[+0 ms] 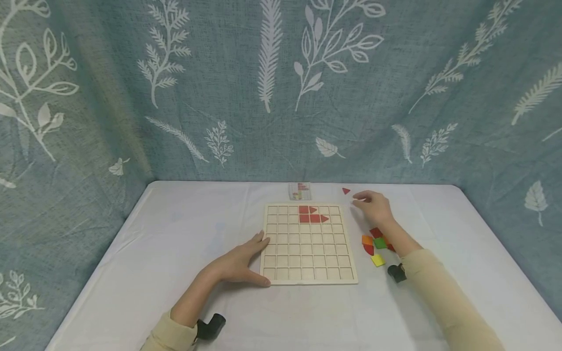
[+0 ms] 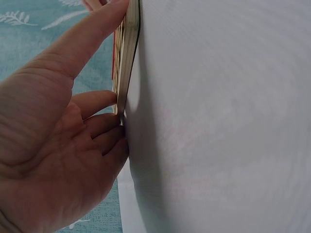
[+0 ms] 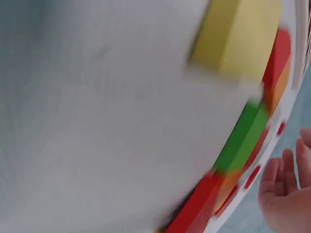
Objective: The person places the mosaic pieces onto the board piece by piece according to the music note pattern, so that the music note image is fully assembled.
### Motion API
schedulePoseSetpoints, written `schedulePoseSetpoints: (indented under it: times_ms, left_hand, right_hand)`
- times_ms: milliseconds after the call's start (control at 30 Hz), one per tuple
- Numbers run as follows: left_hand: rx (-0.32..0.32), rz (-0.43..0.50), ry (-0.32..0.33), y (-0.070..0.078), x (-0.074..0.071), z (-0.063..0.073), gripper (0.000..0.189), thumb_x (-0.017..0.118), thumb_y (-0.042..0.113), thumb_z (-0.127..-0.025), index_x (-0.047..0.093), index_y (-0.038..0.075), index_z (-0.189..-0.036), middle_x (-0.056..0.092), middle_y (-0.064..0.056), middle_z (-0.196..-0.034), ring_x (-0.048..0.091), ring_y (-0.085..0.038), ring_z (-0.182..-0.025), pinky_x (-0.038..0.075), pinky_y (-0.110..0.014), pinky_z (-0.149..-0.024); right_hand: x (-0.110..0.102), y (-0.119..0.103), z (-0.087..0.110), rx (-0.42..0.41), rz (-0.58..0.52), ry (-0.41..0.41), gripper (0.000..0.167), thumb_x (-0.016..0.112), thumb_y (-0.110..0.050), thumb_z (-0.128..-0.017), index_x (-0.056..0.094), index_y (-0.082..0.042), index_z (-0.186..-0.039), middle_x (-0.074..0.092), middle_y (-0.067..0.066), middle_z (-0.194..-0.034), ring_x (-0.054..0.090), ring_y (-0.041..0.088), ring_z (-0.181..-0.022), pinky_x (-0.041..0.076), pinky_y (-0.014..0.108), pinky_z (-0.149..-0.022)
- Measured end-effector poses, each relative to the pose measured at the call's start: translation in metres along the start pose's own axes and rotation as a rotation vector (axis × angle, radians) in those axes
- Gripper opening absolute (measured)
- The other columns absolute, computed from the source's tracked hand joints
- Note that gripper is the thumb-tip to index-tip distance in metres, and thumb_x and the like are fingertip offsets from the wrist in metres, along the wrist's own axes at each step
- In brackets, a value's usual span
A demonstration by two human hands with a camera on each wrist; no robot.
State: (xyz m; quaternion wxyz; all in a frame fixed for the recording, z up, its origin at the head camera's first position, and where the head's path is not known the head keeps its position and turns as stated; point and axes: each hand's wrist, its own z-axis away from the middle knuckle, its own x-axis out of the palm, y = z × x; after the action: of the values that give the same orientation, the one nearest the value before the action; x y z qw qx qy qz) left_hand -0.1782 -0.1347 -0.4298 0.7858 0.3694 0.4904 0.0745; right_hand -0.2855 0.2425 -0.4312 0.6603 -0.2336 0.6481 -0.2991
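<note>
Grid board [image 1: 305, 249] is lying flat under the fingers of the left hand [image 1: 239, 261]; they are stretching apart along its side edge, the thumb resting by the near corner, none of them curling round it. Over on the other side, the fingers of the right hand [image 1: 375, 207] are hovering bent and loose, thumb and forefinger slightly apart, and I am seeing nothing between them. Just beyond and to the left of those tips, a red triangle [image 1: 346, 190] is lying by itself. Back toward the wrist, under the forearm, loose pieces are bunching: a green piece [image 1: 379, 243], a yellow piece [image 1: 378, 260], plus red and orange ones. Farther left of the right fingers, red pieces [image 1: 314, 218] are sitting in two rows on the board, and a small card [image 1: 300, 191] is standing or lying past its far edge; I am not able to tell which.

As I am judging it, the triangle is looking small enough to be skidding toward the tabletop [image 1: 210, 209] edge if the tips are meeting it off-centre. A low-swinging sleeve [image 1: 443, 292] could be scattering the bunch, and a careless left-hand push could be shifting the board.
</note>
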Motion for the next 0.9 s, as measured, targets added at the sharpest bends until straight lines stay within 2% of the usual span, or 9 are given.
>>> schedulePoseSetpoints:
  times_ms: [100, 300, 700, 900]
  left_hand:
    - [-0.010, -0.001, 0.002, 0.000, 0.000, 0.000, 0.108, 0.087, 0.045, -0.067, 0.033, 0.005, -0.152, 0.017, -0.014, -0.161, 0.016, -0.030, -0.147, 0.021, -0.051, -0.116]
    - [-0.009, 0.009, -0.009, 0.001, -0.001, 0.001, 0.107, 0.086, 0.045, -0.069, 0.032, 0.006, -0.152, 0.015, -0.014, -0.161, 0.015, -0.031, -0.147, 0.020, -0.051, -0.116]
    - [-0.007, 0.016, -0.005, 0.000, -0.001, 0.000, 0.108, 0.087, 0.046, -0.067, 0.033, 0.006, -0.152, 0.016, -0.014, -0.161, 0.015, -0.031, -0.147, 0.020, -0.052, -0.116]
    - [-0.014, 0.023, -0.012, 0.001, -0.002, 0.001, 0.107, 0.087, 0.044, -0.068, 0.032, 0.006, -0.152, 0.015, -0.013, -0.161, 0.014, -0.030, -0.148, 0.020, -0.050, -0.117]
  right_hand:
    - [-0.009, 0.010, -0.005, 0.067, -0.001, 0.026, 0.034, 0.058, -0.020, -0.098, 0.061, -0.002, -0.126, 0.058, 0.022, -0.127, 0.053, 0.037, -0.114, 0.048, 0.049, -0.095]
    - [-0.022, 0.021, -0.009, 0.119, 0.036, 0.040, 0.038, 0.056, -0.014, -0.096, 0.055, 0.003, -0.131, 0.053, 0.026, -0.130, 0.050, 0.040, -0.115, 0.047, 0.050, -0.097]
    - [-0.021, 0.023, -0.014, 0.113, 0.082, 0.067, 0.039, 0.059, -0.014, -0.097, 0.054, 0.005, -0.130, 0.056, 0.027, -0.128, 0.051, 0.041, -0.117, 0.044, 0.050, -0.101]
    - [-0.020, 0.021, -0.011, 0.144, 0.028, 0.078, 0.041, 0.063, -0.017, -0.095, 0.056, 0.004, -0.129, 0.058, 0.026, -0.126, 0.053, 0.040, -0.115, 0.047, 0.049, -0.099]
